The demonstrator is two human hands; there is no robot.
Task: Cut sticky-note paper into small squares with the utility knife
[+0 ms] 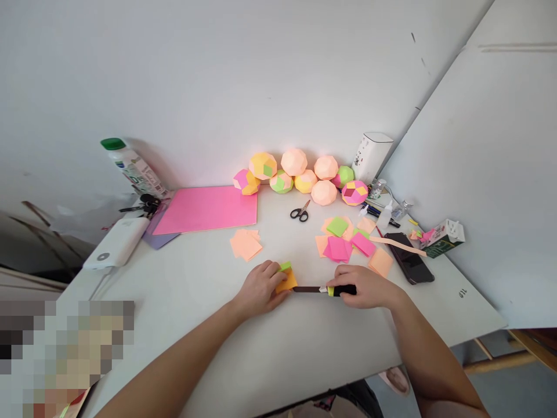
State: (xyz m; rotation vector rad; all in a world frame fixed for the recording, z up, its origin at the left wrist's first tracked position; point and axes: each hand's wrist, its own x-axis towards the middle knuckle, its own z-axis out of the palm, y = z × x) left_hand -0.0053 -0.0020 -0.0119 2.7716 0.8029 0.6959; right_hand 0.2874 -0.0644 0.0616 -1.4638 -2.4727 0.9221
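Note:
My left hand point(260, 286) is closed on a small folded paper piece point(286, 278), orange with a green edge, pressed on the white table point(209, 302). My right hand point(364, 287) grips the black and yellow handle of a utility knife point(324, 289). Its dark blade lies flat on the table and reaches to the paper piece. The two hands sit close together near the table's front middle.
Loose orange, pink and green paper squares point(343, 241) lie behind the hands, with another stack point(245, 244) to the left. Paper balls point(300, 174) line the wall. Scissors point(300, 212), a pink sheet point(206, 209), a phone point(409, 258), a white power bank point(117, 244) and a bottle point(134, 168) are around.

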